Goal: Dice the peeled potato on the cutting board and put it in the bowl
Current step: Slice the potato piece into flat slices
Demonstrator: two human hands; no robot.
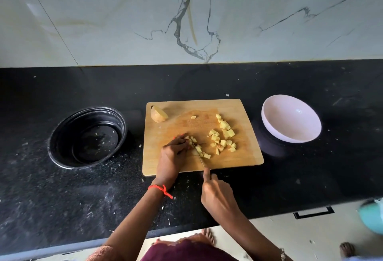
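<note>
Knife [199, 155] cuts potato [194, 147] under left hand [173, 153]

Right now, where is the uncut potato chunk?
In the head view, the uncut potato chunk lies at the far left corner of the cutting board, apart from the diced pieces, on the side nearest the black bowl.

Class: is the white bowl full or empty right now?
Empty: the white bowl is bare inside; the potato cubes lie on the cutting board.
</note>
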